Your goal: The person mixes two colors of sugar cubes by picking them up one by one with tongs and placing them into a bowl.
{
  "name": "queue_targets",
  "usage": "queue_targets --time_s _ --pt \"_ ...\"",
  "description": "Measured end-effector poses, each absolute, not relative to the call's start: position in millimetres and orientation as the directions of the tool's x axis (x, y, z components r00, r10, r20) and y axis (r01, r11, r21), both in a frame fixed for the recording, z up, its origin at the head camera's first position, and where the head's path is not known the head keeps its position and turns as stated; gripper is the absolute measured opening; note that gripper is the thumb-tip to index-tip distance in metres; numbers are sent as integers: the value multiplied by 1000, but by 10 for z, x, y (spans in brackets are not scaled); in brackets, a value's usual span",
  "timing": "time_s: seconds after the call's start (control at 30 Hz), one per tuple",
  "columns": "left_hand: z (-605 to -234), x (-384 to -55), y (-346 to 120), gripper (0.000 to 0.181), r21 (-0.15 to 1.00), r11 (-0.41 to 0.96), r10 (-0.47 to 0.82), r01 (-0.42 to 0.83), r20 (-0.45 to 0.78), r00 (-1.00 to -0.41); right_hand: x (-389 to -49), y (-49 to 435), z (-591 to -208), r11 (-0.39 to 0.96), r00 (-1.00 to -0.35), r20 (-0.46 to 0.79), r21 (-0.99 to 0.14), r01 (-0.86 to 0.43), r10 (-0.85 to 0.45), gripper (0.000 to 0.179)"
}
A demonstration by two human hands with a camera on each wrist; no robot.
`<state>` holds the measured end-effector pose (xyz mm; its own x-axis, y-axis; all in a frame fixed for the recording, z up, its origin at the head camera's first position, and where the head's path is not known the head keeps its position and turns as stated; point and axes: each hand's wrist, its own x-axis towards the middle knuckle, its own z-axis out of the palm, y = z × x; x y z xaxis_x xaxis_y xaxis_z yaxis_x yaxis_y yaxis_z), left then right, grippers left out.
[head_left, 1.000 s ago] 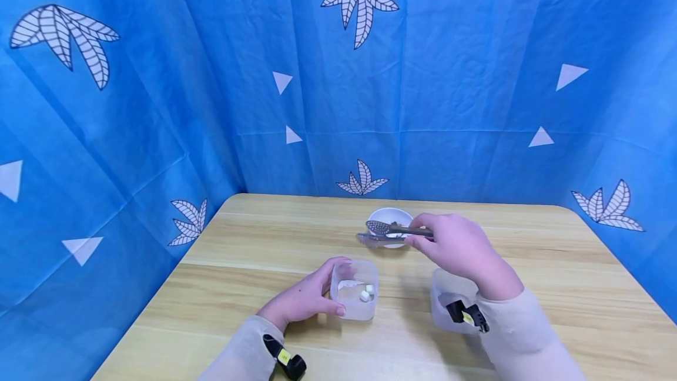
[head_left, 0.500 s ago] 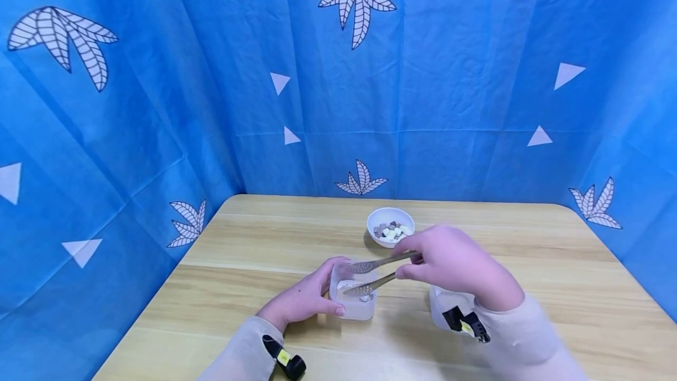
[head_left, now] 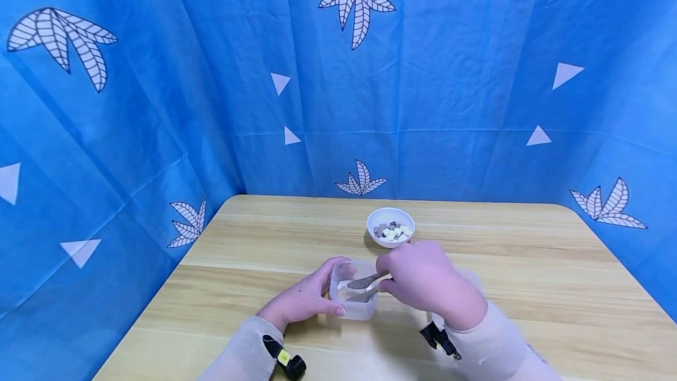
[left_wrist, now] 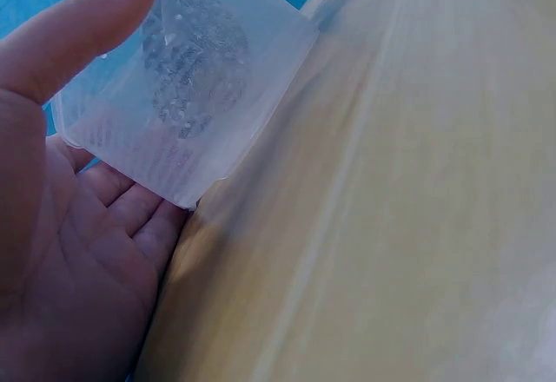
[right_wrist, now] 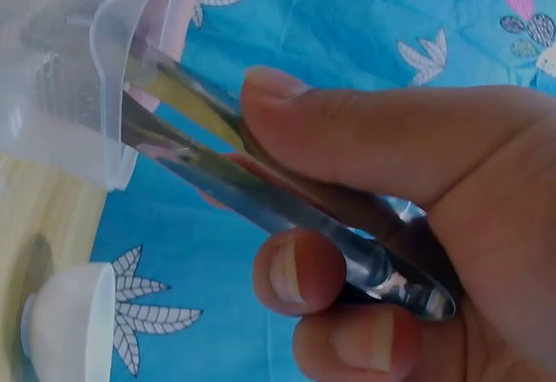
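My left hand (head_left: 304,298) grips a clear, squarish plastic container (head_left: 358,311) from its left side, thumb at the near wall and fingers round the far one. In the left wrist view, the thumb (left_wrist: 78,30) and fingers lie along its frosted wall. My right hand (head_left: 423,284) holds metal tongs (right_wrist: 252,191) between thumb and fingers. Their perforated tips reach down into the container, a little apart. Through the wall the tips show blurred in the right wrist view. The tongs cover the spot inside the container where small white cubes lay.
Behind the container stands a white bowl (head_left: 376,217) with several small brown and white cubes (head_left: 390,230). Another clear container (head_left: 471,278) sits to the right, mostly hidden under my right forearm. A blue patterned curtain (head_left: 455,75) surrounds the wooden table (head_left: 296,228).
My right hand has brought the tongs from over the white bowl toward me and down into the container. Their tips spread, then drew closer. My left hand has stayed on the container.
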<state>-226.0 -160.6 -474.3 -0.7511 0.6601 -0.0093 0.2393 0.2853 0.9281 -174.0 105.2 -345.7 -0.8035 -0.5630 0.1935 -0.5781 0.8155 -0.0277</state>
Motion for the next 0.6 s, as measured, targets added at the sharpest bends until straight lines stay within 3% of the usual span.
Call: queue_targets --time_s 0.23,0.6 --pt "-4737 -2252 -1588 88 933 281 662 227 -17 -750 -1699 950 -3482 847 -842 116 -2 -531 -527 18" --pt "-4751 -2257 -1606 92 931 287 656 227 -18 -754 -1711 981 -3483 796 -787 159 -12 -606 -596 23"
